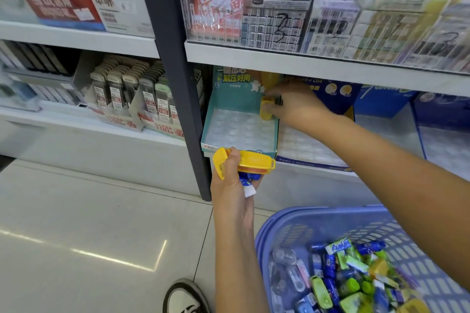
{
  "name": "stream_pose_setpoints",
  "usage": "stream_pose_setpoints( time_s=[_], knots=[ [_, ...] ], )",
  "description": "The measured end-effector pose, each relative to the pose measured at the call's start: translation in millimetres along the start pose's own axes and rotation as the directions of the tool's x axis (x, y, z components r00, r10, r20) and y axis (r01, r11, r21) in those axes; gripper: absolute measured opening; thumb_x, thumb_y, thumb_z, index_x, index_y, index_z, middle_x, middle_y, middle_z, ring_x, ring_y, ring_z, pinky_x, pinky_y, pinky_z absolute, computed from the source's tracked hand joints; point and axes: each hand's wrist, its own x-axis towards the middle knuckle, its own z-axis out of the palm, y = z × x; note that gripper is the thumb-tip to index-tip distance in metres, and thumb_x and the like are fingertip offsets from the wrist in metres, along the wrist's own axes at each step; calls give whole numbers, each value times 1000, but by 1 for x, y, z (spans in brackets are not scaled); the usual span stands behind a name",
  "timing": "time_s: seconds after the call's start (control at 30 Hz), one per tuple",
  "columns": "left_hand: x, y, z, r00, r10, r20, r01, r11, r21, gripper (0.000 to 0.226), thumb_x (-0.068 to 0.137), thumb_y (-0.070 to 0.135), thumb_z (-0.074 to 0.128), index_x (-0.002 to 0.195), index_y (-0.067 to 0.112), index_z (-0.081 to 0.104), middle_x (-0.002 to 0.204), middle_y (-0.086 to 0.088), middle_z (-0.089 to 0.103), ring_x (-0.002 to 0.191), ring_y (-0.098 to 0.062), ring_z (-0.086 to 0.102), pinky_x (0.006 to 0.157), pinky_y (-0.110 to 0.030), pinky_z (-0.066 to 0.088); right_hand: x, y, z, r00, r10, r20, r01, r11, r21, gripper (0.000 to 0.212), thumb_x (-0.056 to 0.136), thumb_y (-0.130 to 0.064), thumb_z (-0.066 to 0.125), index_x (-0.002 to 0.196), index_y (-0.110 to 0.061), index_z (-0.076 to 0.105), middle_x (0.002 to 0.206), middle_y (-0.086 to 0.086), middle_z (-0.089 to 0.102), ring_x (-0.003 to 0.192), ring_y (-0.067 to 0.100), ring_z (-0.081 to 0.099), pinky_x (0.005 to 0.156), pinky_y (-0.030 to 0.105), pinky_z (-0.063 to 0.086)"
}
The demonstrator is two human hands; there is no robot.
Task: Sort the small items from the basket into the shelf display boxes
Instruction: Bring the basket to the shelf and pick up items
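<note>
Under the white shelf board [305,65], a teal display box [234,101] sits just right of the dark upright post [175,58]. Its clear blister insert [239,129] shows rows of empty wells.

Right hand [295,107]: reaching into the box's back-right corner, fingers curled, pinching one yellow item [266,110] held roughly upright. Can't tell if its lower end touches the insert.

Left hand [232,185]: in front of the box's front edge, fingers closed round a bundle of two yellow pieces [254,161] plus a blue-and-white piece [250,184] sticking out below.

Blue display box [335,99]: just beside the teal one on its right, with a white insert.

Purple basket [318,211]: bottom right, below the right forearm, well apart from the boxes. It holds a mixed pile of small items [351,279]: green, blue, yellow and clear ones.

Shoe [184,297] is on the tiled floor [101,211], left of the basket.
</note>
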Motion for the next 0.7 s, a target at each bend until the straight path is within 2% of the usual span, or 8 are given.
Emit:
stream_pose_setpoints(
  time_s=[0.07,0.17,0.27,0.33,0.4,0.5,0.6,0.7],
  knots=[
    [-1,0,-1,1000,23,-3,-23,999,22,5,89,20,64,93,19,65,86,-3,68,76,-17,68,61,-32,57,-27,-14,-16,984,-43,175,-2,969,248,57,71,-59,68,115,-24,61,106,-5,64,91,9,60,73,21,46],
    [-2,-1,1,995,102,-7,-101,992,80,9,91,20,60,99,16,62,94,-8,66,82,-19,67,65,-35,58,-66,-27,-19,893,-89,441,-7,977,212,64,58,-73,61,107,-31,65,97,-13,66,85,1,62,69,16,46],
    [-3,-3,4,982,190,13,-188,956,225,10,90,23,61,99,19,62,90,-5,67,81,-18,67,69,-38,58,-83,-29,-9,919,-113,377,25,973,230,36,74,-51,70,99,-25,69,89,-11,68,81,7,61,70,23,47],
    [-6,-4,5,976,211,58,-218,926,308,7,89,28,62,96,25,62,79,5,69,71,-9,68,61,-30,57,-87,-33,-7,940,-139,313,90,982,166,35,72,-43,76,101,-25,67,86,-11,64,79,10,56,64,23,43],
    [-8,-5,7,968,218,126,-250,893,374,8,90,32,61,96,28,61,76,9,70,67,-6,68,56,-25,55,-87,-38,-6,956,-163,242,163,986,21,43,69,-43,76,107,-30,60,88,-11,56,81,10,48,59,21,36],
    [-9,-4,9,972,187,144,-228,900,373,18,94,38,53,102,24,62,82,4,71,74,-11,70,57,-26,56,-85,-41,-4,942,-237,238,266,959,-99,36,74,-51,67,102,-32,56,82,-10,55,80,11,46,56,23,33],
    [-9,-2,11,990,128,54,-138,957,256,26,97,38,48,105,16,60,83,-5,67,68,-14,67,59,-29,55,-76,-32,-8,965,-150,216,126,985,122,34,74,-53,69,91,-24,62,75,-10,57,73,10,51,54,19,37],
    [-7,0,9,996,81,24,-84,987,135,22,99,31,46,100,12,58,79,-5,57,63,-16,59,58,-29,54,-54,-13,-14,999,50,15,-52,972,231,49,70,-54,72,82,-8,62,73,5,58,64,16,50,57,27,36]
  ],
)
